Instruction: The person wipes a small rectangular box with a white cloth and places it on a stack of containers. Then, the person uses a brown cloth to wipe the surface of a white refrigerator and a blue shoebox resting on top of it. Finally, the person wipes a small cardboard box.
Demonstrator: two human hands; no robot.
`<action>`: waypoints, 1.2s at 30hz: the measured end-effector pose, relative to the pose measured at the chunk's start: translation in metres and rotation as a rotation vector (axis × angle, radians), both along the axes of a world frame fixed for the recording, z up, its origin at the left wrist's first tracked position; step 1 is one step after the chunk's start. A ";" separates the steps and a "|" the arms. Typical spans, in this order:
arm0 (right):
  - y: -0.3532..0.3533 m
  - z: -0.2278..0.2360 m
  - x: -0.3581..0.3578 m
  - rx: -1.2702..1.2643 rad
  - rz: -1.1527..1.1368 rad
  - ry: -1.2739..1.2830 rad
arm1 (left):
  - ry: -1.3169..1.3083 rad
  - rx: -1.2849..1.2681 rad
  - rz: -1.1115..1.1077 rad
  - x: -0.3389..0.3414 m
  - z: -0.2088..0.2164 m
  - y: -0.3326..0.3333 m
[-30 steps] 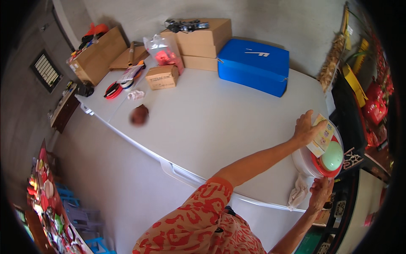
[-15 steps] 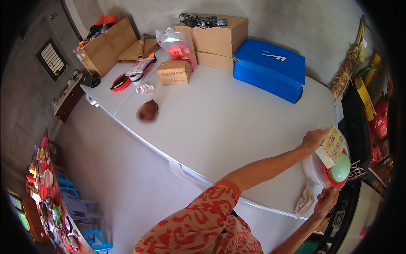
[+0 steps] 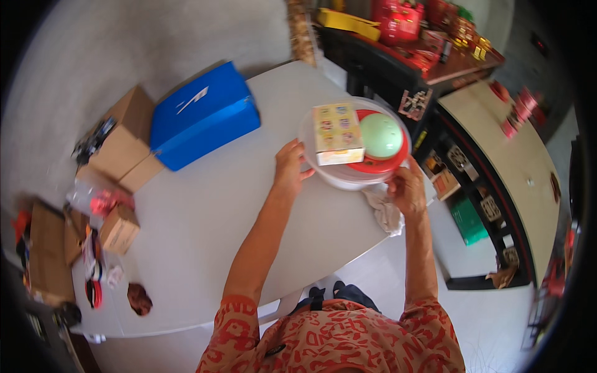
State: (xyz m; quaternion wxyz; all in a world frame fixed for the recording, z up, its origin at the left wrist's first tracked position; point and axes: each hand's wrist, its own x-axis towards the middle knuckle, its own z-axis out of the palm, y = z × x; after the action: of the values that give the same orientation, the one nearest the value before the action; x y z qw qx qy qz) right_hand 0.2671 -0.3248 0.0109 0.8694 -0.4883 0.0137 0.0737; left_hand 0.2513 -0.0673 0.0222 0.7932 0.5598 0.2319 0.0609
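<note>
A round, clear plastic tub [image 3: 339, 176] stands near the table's right end. In it are a small yellow box with coloured pictures [image 3: 337, 133], a red round dish or lid [image 3: 398, 158] and a pale green dome-shaped thing [image 3: 380, 136]. My left hand [image 3: 290, 169] is at the tub's left side, thumb and fingers apart, close against the wall; whether it touches is unclear. My right hand [image 3: 407, 189] has its fingers curled on the tub's right rim. Beside it a crumpled pale cloth [image 3: 384, 212] hangs at the table edge.
On the white table [image 3: 205, 211] lie a blue box [image 3: 202, 115], brown cartons [image 3: 127, 133], a small carton [image 3: 120, 229], a bag with red contents [image 3: 102, 196] and a dark brown lump [image 3: 139, 299]. A shelf cabinet [image 3: 497, 143] stands at the right.
My view has swung right, bringing the tub nearer the middle. My left hand has shifted from beside the yellow box down to the tub's left side. My right hand stays at the rim.
</note>
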 end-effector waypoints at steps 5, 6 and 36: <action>0.004 0.007 -0.006 -0.101 0.014 -0.028 | 0.027 -0.056 -0.047 -0.003 0.009 -0.004; 0.005 0.012 -0.008 -0.146 0.022 -0.047 | 0.018 -0.046 -0.059 -0.003 0.011 -0.005; -0.046 0.009 0.068 -0.177 0.286 -0.073 | -0.213 0.644 0.069 -0.012 0.009 -0.024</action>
State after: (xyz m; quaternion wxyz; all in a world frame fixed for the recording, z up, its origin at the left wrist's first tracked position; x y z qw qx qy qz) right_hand 0.3350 -0.3704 0.0202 0.8037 -0.5623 -0.0812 0.1771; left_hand 0.2391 -0.0916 0.0310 0.5929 0.7638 0.1353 0.2162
